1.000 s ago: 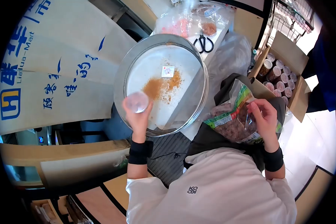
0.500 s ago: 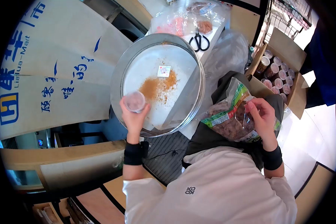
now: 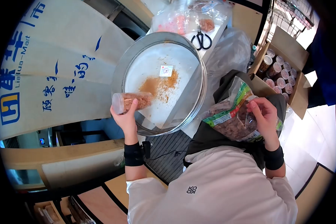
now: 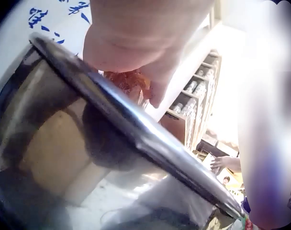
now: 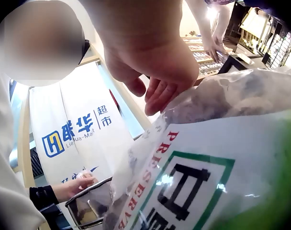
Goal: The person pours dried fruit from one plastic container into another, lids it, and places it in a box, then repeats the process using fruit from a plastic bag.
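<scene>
My left hand (image 3: 126, 120) grips a clear plastic jar (image 3: 143, 100) of reddish-brown dried pieces. The jar lies sideways in the hand, its round end to the left, over the near-left rim of a round metal sieve (image 3: 120, 61). Brown crumbs (image 3: 153, 87) and a small printed label (image 3: 166, 71) show inside the sieve. On the lap leans a clear, green-edged bag of dark dried preserves (image 3: 231, 125). My right hand (image 3: 266, 117) pinches that bag near its top edge. In the right wrist view the bag's printed front (image 5: 193, 177) fills the lower right.
An open cardboard box (image 3: 300, 99) with several lidded jars stands at right. Black-handled scissors (image 3: 201, 40) and plastic bags (image 3: 181, 20) lie behind the sieve. A printed white cloth (image 3: 33, 74) hangs at left. Another person's hand (image 4: 225, 164) appears in the background.
My left hand has turned the jar from end-up to sideways, so its side and contents now show, and shifted a little left. My right hand and the bag stay nearly the same.
</scene>
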Action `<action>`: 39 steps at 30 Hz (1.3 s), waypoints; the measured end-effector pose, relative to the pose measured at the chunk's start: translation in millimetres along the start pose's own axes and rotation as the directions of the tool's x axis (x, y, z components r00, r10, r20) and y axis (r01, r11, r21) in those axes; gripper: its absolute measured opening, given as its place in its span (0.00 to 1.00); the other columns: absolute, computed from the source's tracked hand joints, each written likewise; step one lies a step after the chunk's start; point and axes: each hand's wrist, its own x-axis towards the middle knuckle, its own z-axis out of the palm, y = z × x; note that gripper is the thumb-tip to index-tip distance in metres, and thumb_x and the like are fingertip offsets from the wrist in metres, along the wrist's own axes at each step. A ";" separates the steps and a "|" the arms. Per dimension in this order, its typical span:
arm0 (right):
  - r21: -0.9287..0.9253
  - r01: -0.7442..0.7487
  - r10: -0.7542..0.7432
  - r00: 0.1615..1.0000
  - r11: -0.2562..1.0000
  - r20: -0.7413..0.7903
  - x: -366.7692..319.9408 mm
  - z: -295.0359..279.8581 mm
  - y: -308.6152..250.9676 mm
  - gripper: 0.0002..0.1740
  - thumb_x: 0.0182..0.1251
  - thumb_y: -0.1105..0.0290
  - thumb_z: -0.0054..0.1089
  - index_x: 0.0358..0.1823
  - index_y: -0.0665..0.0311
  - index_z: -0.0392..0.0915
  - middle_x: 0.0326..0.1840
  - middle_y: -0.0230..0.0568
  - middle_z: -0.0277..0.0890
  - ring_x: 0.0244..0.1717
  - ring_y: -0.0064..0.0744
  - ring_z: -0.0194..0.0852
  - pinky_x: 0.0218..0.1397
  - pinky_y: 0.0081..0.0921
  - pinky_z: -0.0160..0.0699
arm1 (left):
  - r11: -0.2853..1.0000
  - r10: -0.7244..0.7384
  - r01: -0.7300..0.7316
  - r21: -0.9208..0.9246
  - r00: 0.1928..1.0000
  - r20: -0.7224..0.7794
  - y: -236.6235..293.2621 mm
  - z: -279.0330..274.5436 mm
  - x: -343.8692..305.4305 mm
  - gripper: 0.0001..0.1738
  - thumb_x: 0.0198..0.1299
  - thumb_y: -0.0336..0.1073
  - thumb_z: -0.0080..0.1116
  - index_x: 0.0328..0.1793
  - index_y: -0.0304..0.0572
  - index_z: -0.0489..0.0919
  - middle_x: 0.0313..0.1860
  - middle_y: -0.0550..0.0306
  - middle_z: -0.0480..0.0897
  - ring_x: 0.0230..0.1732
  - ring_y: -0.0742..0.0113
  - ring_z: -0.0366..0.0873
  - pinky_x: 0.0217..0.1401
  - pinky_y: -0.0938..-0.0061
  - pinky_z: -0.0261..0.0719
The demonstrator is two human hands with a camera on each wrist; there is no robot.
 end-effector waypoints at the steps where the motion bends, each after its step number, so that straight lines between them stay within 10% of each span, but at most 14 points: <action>1: -0.010 -0.008 0.008 1.000 1.000 0.001 0.0 0.4 0.6 0.07 0.76 0.73 0.62 0.47 0.70 0.81 0.40 0.36 0.86 0.38 0.19 0.82 0.45 0.18 0.79 | 0.968 -0.169 0.172 -0.181 0.985 0.032 -2.0 -2.0 2.5 0.40 0.53 0.30 0.81 0.68 0.36 0.68 0.58 0.51 0.79 0.56 0.64 0.80 0.57 0.66 0.82; 8: -0.066 0.000 0.001 1.000 0.998 0.010 1.5 1.3 -1.5 0.07 0.76 0.72 0.63 0.46 0.70 0.82 0.39 0.36 0.86 0.38 0.19 0.82 0.45 0.18 0.79 | 0.734 -0.444 0.466 -0.494 0.880 0.170 4.4 -6.3 9.1 0.23 0.59 0.33 0.76 0.58 0.42 0.77 0.54 0.58 0.82 0.49 0.65 0.83 0.48 0.67 0.85; 12: -0.113 0.001 0.002 1.000 0.994 0.022 2.9 0.0 -1.9 0.07 0.76 0.72 0.63 0.46 0.70 0.82 0.39 0.36 0.86 0.38 0.19 0.83 0.45 0.18 0.79 | 0.731 -0.581 0.613 -0.300 0.789 0.200 1.8 -2.6 16.9 0.23 0.58 0.32 0.76 0.58 0.42 0.78 0.51 0.56 0.84 0.48 0.67 0.84 0.48 0.68 0.84; 15: -0.070 -0.013 0.014 1.000 0.997 0.019 -0.5 -1.1 -0.4 0.07 0.76 0.72 0.63 0.46 0.71 0.82 0.39 0.36 0.86 0.38 0.20 0.83 0.45 0.19 0.79 | 0.855 -0.409 0.405 -0.324 0.911 0.059 2.6 -1.0 14.5 0.26 0.56 0.30 0.78 0.59 0.40 0.78 0.48 0.56 0.84 0.48 0.69 0.84 0.49 0.67 0.84; 17: -0.076 -0.014 0.015 1.000 0.997 0.015 -1.1 -0.1 -1.1 0.07 0.76 0.73 0.63 0.46 0.71 0.81 0.40 0.36 0.86 0.38 0.20 0.83 0.45 0.19 0.79 | 0.990 -0.134 0.137 -0.017 0.985 0.108 -7.1 3.6 11.8 0.27 0.54 0.29 0.79 0.57 0.39 0.78 0.45 0.57 0.84 0.45 0.69 0.84 0.46 0.69 0.84; 27: -0.122 -0.013 0.016 1.000 0.992 0.025 -1.6 -2.0 -0.1 0.07 0.75 0.73 0.63 0.46 0.72 0.82 0.39 0.36 0.86 0.38 0.19 0.82 0.45 0.18 0.79 | 0.885 -0.418 0.442 -0.145 0.893 0.165 15.5 8.8 27.1 0.26 0.52 0.34 0.82 0.52 0.38 0.78 0.44 0.58 0.84 0.38 0.71 0.83 0.36 0.77 0.81; 39: -0.156 0.013 -0.009 1.000 0.988 0.028 -0.6 -0.6 0.5 0.06 0.75 0.74 0.64 0.46 0.71 0.82 0.37 0.35 0.84 0.37 0.19 0.81 0.43 0.18 0.77 | 0.965 0.005 -0.068 0.254 0.970 0.244 12.6 10.2 32.8 0.39 0.47 0.38 0.84 0.63 0.33 0.75 0.52 0.53 0.83 0.52 0.67 0.81 0.57 0.71 0.80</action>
